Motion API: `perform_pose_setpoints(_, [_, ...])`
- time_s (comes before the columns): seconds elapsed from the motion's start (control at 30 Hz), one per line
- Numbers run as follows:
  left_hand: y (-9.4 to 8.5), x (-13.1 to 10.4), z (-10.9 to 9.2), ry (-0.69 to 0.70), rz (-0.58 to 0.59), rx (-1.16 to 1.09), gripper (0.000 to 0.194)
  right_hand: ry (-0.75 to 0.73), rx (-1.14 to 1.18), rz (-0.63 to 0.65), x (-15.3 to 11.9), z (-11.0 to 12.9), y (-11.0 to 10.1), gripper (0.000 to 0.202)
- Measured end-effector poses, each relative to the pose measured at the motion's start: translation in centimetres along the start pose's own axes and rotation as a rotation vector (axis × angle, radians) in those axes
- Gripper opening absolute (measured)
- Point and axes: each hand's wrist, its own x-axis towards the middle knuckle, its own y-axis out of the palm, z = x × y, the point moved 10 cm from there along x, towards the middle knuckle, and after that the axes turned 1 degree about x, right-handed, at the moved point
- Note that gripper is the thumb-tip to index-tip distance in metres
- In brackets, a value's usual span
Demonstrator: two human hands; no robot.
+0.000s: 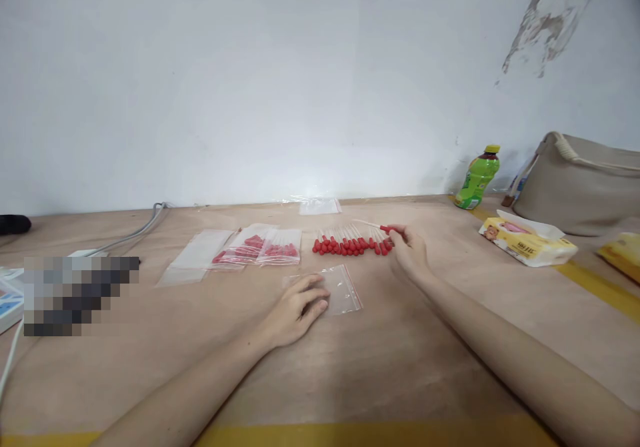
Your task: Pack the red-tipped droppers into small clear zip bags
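My right hand (409, 250) pinches one red-tipped white stick (374, 226) by its red end, just above the right end of a row of several red-tipped sticks (350, 243) lying on the wooden table (350, 367). My left hand (300, 308) rests flat on the left part of an empty clear zip bag (345, 287) nearer to me. Left of the row lie two clear bags filled with red-tipped sticks (265, 245).
Empty clear bags lie at the left (195, 257) and at the back (320, 205). A green bottle (477, 179), a beige bag (580, 183) and a tissue pack (527, 239) stand at the right. A grey cable (135, 232) runs at the left.
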Motion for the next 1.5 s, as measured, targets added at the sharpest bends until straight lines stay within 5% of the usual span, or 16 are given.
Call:
perform_pose_setpoints(0.13, [-0.2,0.0,0.9,-0.039,-0.050,-0.018,0.030,0.195,0.416,-0.019,-1.7,-1.2,-1.4,0.017])
perform_pose_setpoints(0.33, [0.4,0.1,1.1,-0.010,-0.006,0.009,0.035,0.345,0.609,-0.034,-3.9,-3.6,-1.4,0.016])
perform_pose_setpoints(0.7, [0.4,0.4,1.0,0.003,-0.009,0.003,0.049,0.412,0.595,0.141,-5.6,-3.4,2.0,0.020])
perform_pose_setpoints(0.8, [0.6,0.9,0.7,0.018,0.012,-0.016,0.053,0.442,0.547,0.299,-6.4,-3.3,3.2,0.026])
perform_pose_setpoints(1.03, [0.5,1.4,-0.1,0.051,0.017,-0.043,0.047,0.238,0.190,0.780,-8.2,-1.2,5.9,0.028])
perform_pose_setpoints(1.23, [0.7,1.4,0.0,0.062,0.010,-0.053,0.044,0.051,0.213,0.855,-9.0,1.2,7.3,0.024])
perform_pose_setpoints(1.5, [0.5,1.4,-0.1,0.065,0.020,-0.086,0.044,0.071,0.229,0.937,-9.8,0.3,8.1,0.023])
